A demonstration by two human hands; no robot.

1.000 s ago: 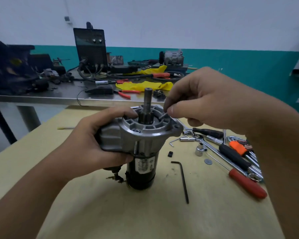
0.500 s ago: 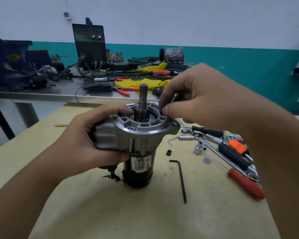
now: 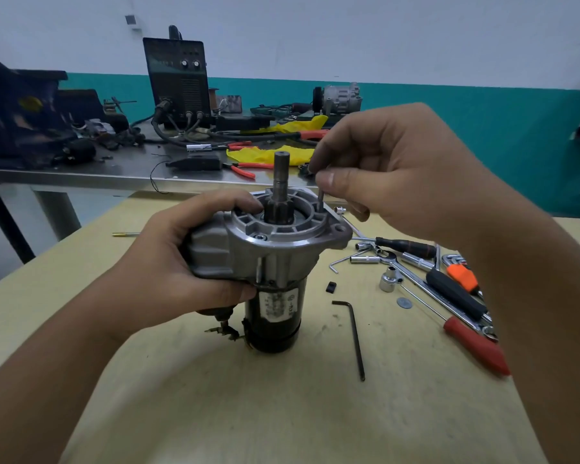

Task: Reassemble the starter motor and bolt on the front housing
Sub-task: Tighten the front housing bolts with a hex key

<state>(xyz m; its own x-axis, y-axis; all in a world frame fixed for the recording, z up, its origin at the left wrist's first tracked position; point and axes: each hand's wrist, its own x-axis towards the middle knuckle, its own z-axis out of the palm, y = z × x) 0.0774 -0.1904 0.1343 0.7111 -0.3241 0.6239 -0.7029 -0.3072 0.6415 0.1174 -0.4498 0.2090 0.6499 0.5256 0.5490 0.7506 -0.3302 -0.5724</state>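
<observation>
1 starter motor (image 3: 275, 296) stands upright near the centre of the yellow table (image 3: 215, 396), black body down and its 1 splined shaft (image 3: 283, 182) pointing up. The silver front housing (image 3: 282, 236) sits on top of the body. The left hand (image 3: 181, 262) grips the housing from 9 o'clock, thumb hooked over the rim beside the shaft and fingers curled under the casting. The right hand (image 3: 392, 169) pinches 1 thin metal tool (image 3: 320, 200), probably a hex key, between thumb and forefinger; the tool stands upright with its lower end in the housing face at about 2 o'clock of the shaft.

On the table at 3 o'clock of the motor lies a loose spread of tools: 1 black L-shaped hex key (image 3: 354, 333), 1 small silver hex key (image 3: 340, 262), 1 red-handled screwdriver (image 3: 476, 348), 1 orange-handled tool (image 3: 462, 277), 1 upright silver socket (image 3: 389, 279), 1 small black block (image 3: 331, 287) and 1 round washer (image 3: 403, 303). Further sockets and spanners overlap too much to count.

At 12 o'clock, a steel bench (image 3: 114, 175) carries 1 black welding machine (image 3: 178, 78), 2 red-handled pliers (image 3: 245, 169) and yellow cloth (image 3: 265, 154).
</observation>
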